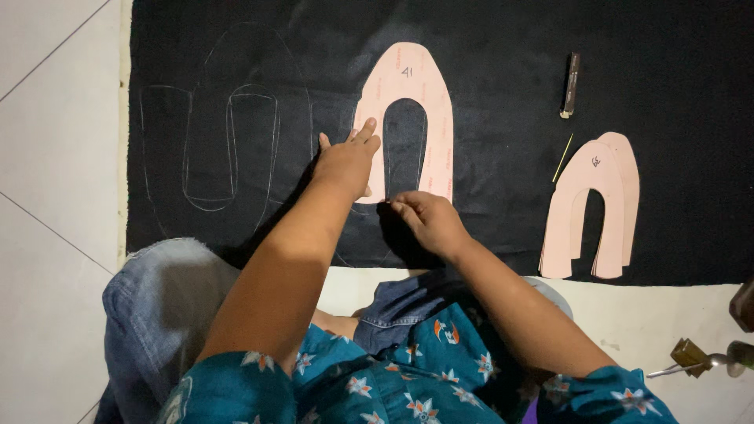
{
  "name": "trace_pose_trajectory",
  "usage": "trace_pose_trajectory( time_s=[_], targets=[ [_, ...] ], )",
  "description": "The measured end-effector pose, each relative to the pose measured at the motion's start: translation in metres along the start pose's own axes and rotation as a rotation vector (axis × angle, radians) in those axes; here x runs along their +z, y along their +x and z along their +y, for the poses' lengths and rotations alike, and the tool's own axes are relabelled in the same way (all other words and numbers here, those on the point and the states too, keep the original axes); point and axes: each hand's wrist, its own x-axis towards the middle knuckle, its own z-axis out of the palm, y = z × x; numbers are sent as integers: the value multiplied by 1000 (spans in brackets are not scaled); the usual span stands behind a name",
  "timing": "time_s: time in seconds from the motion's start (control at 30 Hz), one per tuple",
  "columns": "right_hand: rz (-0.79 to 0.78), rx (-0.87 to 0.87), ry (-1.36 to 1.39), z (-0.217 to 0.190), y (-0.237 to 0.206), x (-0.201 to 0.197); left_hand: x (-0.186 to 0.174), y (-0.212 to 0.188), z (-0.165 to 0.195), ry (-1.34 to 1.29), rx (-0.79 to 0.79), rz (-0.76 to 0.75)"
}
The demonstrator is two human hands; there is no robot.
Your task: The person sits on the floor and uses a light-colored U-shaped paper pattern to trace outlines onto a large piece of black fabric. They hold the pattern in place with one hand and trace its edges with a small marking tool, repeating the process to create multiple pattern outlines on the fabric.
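Pink U-shaped pattern (408,102) lies flat on the black sheet (487,47), mid-top. Left hand (345,161), fingers spread, presses its left leg down. Right hand (428,220) pinches at the lower edge; whatever marker it holds is hidden. Looks like tracing in progress, with finished outlines (228,141) further left. Next move needs the template pinned steady.

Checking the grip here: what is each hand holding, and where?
Left hand presses flat on the pink template's left leg. Right hand pinches something at its lower edge; too small to tell.
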Motion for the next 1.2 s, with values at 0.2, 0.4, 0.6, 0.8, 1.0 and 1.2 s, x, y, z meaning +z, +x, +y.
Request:
trace_pose_trajectory(
  time_s=[0.2,0.4,0.6,0.8,1.0,1.2],
  targets=[
    [36,-85,-98,1,-1,0,3,5,-8,-89,24,81],
    [-13,-308,-123,-7,5,22,-2,5,-12,-103,40,99],
    [3,-219,-125,-5,4,21,3,4,-15,-118,66,147],
    [-7,-272,-109,-3,8,23,2,6,-14,-103,66,148],
    [-28,-316,-101,-6,13,37,1,4,-15,-117,52,153],
    [-33,-306,-94,-9,13,35,3,4,-16,-150,83,200]
  ],
)
